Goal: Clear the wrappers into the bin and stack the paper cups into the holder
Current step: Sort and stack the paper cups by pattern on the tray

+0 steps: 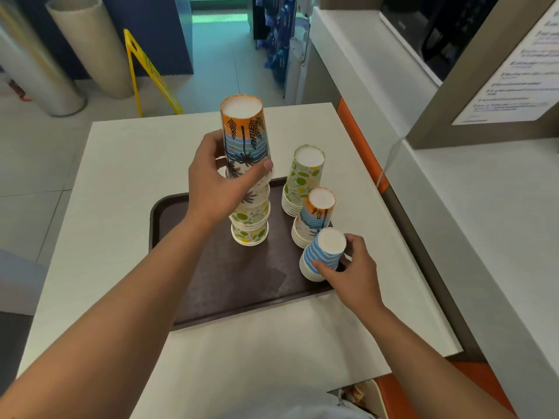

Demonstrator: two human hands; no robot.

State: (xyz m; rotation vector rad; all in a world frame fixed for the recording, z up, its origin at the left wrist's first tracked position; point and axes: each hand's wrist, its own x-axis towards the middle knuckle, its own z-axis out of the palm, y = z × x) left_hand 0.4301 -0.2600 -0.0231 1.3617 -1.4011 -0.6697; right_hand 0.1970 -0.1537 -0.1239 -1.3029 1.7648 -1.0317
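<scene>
A tall stack of upside-down paper cups [249, 219] stands on the brown tray [230, 285]; its top cup [244, 128] has an orange and blue palm print. My left hand [217, 179] grips that stack near the top, thumb across the front. To the right stand a green-dotted cup stack [304, 176] and a shorter palm-print stack [314, 216]. At the tray's right edge my right hand [351, 267] holds a blue-striped cup stack [322, 255], thumb and fingers around its sides. No wrappers, bin or holder show.
The tray lies on a white table [121, 182]. A white counter with an orange edge [453, 207] runs along the right, bearing a sign [514, 80]. On the floor beyond stand a yellow caution sign [148, 74] and large rolls [87, 46].
</scene>
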